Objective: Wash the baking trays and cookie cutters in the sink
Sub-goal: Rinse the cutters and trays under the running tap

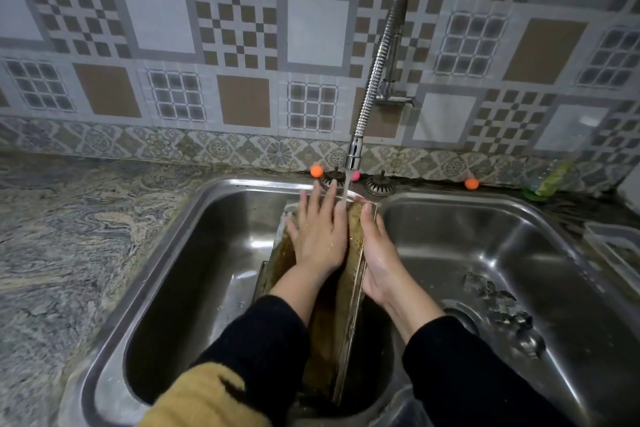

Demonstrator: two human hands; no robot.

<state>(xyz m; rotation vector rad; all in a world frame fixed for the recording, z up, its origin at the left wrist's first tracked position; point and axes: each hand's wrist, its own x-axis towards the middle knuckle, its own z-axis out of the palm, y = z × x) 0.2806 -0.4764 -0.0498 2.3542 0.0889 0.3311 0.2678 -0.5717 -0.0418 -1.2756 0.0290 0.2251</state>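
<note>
A stained brown baking tray [337, 315] stands tilted in the left sink basin [194, 274], its far end under the running water of the flexible tap [353, 158]. My left hand [320, 234] lies flat with spread fingers on the tray's inner face. My right hand [379, 260] holds the tray's right edge, thumb along the rim. Several metal cookie cutters [502, 308] lie in the right basin [450, 236] near its drain.
Two drain strainers [379, 185] and small orange balls [316, 171] sit on the ledge behind the sink. A bottle of green liquid [549, 180] stands at the back right. A clear container [613, 250] rests right of the sink. Marbled countertop [69, 236] extends left.
</note>
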